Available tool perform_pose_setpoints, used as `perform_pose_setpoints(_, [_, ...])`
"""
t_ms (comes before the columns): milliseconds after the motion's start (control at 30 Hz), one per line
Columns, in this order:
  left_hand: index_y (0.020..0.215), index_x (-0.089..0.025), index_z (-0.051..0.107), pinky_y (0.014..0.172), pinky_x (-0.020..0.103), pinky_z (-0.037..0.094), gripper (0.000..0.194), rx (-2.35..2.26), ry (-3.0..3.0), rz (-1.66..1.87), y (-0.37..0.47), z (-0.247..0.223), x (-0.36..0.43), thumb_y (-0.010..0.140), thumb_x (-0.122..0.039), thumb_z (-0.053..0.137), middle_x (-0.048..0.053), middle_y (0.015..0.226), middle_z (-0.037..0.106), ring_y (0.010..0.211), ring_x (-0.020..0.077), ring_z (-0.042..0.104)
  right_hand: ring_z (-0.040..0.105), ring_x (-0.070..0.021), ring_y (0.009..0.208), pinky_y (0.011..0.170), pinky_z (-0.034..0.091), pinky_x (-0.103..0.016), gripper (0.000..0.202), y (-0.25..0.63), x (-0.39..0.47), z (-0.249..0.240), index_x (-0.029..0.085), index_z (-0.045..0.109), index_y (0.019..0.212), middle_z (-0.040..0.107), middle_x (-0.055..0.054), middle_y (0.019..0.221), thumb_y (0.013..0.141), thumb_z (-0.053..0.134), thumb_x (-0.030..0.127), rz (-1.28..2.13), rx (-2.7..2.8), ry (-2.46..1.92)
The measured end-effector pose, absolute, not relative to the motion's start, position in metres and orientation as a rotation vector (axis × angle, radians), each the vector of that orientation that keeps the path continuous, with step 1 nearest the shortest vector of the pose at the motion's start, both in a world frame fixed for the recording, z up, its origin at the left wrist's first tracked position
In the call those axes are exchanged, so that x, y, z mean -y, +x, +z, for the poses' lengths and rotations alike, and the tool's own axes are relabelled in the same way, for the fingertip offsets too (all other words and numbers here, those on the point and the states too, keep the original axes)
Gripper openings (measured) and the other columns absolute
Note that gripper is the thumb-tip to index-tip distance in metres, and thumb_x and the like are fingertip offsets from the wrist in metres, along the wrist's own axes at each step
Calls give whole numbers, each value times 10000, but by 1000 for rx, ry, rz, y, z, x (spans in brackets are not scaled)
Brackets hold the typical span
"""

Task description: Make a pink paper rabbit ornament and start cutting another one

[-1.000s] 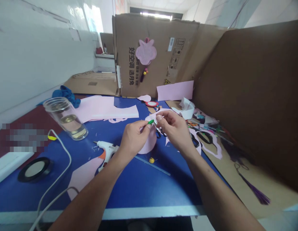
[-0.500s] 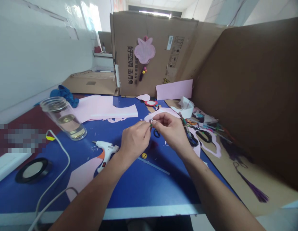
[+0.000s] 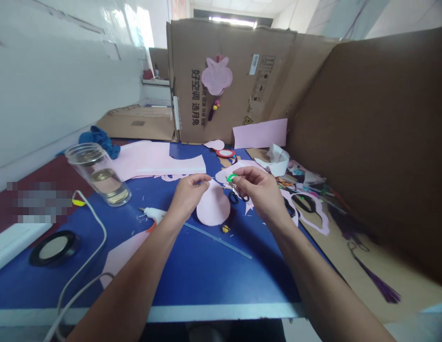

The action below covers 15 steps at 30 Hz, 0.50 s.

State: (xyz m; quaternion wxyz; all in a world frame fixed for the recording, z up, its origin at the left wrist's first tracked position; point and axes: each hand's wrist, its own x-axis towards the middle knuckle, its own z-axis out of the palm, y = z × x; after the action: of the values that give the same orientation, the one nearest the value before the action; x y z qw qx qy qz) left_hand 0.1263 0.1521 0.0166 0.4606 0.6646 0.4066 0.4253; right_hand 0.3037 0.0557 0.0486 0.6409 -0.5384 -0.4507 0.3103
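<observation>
My left hand (image 3: 188,192) is closed in a pinch beside the narrow top of a pink paper piece (image 3: 213,206); what lies between its fingertips is too small to make out. My right hand (image 3: 258,190) pinches a small bright green piece (image 3: 231,177) between thumb and fingers. Black-handled scissors (image 3: 234,197) lie on the blue table just below my right hand. A small yellow bell (image 3: 225,229) sits under the rounded bottom of the pink piece. The white glue gun (image 3: 152,213) is partly covered by my left forearm.
A glass jar with liquid (image 3: 110,183), a black tape roll (image 3: 54,248) and a white cable stand left. A translucent stick (image 3: 221,241) lies in front. Paper scraps and a purple tassel (image 3: 379,284) are at right. Cardboard (image 3: 235,104) walls the back.
My hands have moved apart, and the pink piece now shows between them. The green piece shows clearly in my right fingers. The bell appears farther right.
</observation>
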Motion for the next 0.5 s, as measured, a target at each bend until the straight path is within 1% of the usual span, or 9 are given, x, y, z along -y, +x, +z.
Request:
perform_pose_setpoints(67, [912, -228, 831, 1112, 479, 492, 151, -1095, 1790, 1144, 125, 19, -151, 799, -183, 741, 120, 1235, 786, 1229, 328, 698, 564, -138, 577, 519, 432, -272, 243, 301, -56, 45, 203, 764, 918, 686, 14, 690, 783, 862, 380, 673, 1043, -1212])
perform_pose_setpoints(100, [871, -230, 821, 1159, 490, 456, 131, -1142, 1849, 1207, 125, 22, -149, 779, -167, 750, 124, 1285, 765, 1295, 338, 663, 569, -139, 580, 524, 438, -276, 221, 300, -56, 43, 206, 759, 923, 698, 10, 709, 807, 846, 373, 633, 1059, -1215])
perform_pose_setpoints(133, [830, -227, 804, 1166, 490, 449, 97, -1167, 1869, 1252, 125, 25, -146, 772, -167, 755, 124, 1284, 757, 1298, 337, 656, 577, -142, 588, 536, 448, -282, 192, 298, -55, 41, 209, 755, 933, 713, 4, 735, 839, 823, 362, 567, 1081, -1225])
perform_pose_setpoints(167, [795, -222, 782, 1124, 475, 482, 44, -1155, 1839, 1249, 125, 29, -143, 787, -190, 754, 120, 1206, 770, 1218, 319, 687, 591, -146, 604, 556, 466, -290, 157, 296, -55, 39, 214, 752, 946, 731, -5, 771, 873, 795, 346, 468, 1111, -1239])
perform_pose_setpoints(200, [770, -218, 763, 1030, 441, 533, 50, -1103, 1762, 1177, 126, 32, -139, 815, -233, 749, 106, 1070, 783, 1072, 284, 721, 610, -153, 629, 584, 488, -299, 118, 295, -54, 38, 219, 749, 959, 748, -14, 813, 907, 764, 324, 337, 1153, -1255])
perform_pose_setpoints(233, [760, -211, 753, 910, 395, 564, 112, -1024, 1637, 1058, 127, 35, -135, 843, -286, 744, 88, 938, 778, 917, 244, 727, 632, -161, 660, 616, 510, -309, 79, 294, -53, 36, 226, 747, 972, 762, -22, 855, 937, 734, 296, 185, 1202, -1267])
perform_pose_setpoints(300, [777, -190, 757, 717, 309, 539, 172, -854, 1355, 829, 129, 39, -128, 855, -343, 760, 75, 817, 759, 722, 178, 683, 676, -179, 731, 677, 545, -327, 59, 293, -51, 33, 241, 743, 987, 780, -37, 924, 976, 685, 232, -118, 1322, -1267])
perform_pose_setpoints(367, [814, -168, 771, 643, 263, 501, 171, -717, 1136, 731, 130, 41, -123, 830, -336, 799, 80, 827, 764, 666, 138, 657, 716, -201, 815, 740, 571, -343, 125, 293, -50, 31, 255, 741, 999, 791, -53, 971, 1000, 644, 175, -324, 1466, -1257])
perform_pose_setpoints(500, [837, -152, 774, 639, 257, 506, 212, -590, 942, 724, 130, 43, -121, 803, -347, 852, 70, 835, 753, 674, 129, 654, 758, -242, 967, 849, 576, -377, 201, 294, -49, 23, 276, 763, 1028, 820, -81, 1048, 1018, 619, 136, -511, 1703, -1300])
